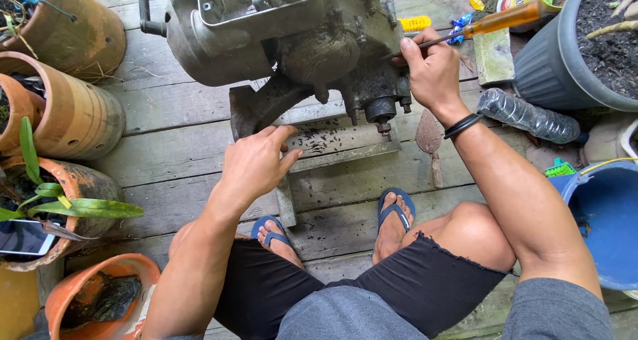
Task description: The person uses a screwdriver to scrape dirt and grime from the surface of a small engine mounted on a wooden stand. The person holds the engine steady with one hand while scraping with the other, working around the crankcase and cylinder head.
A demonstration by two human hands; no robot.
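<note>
1. My right hand (433, 71), in the upper right of the frame, is closed around the shaft of a screwdriver (485, 25) with an orange handle; its tip points into the right side of the engine (286, 41).
2. The engine, a grimy grey metal block, sits at the top centre of the frame on a metal base plate (345, 151) dusted with dark grit.
3. My left hand (256, 164), at centre, has loosely curled fingers resting on the lower left edge of the engine's mount, thumb and forefinger pressed to the metal; it grips nothing that I can make out.
4. I squat on a weathered plank floor (179, 107), blue flip-flops (397, 210) on my feet, at lower centre.
5. A small trowel (430, 144) lies just right of the base plate, below my right wrist.
6. A crushed clear plastic bottle (525, 116) lies at right beside a dark grey planter (565, 54) filled with soil.
7. Terracotta pots (73, 114) line the left edge; a blue bucket (608, 227) stands at the right edge.
</note>
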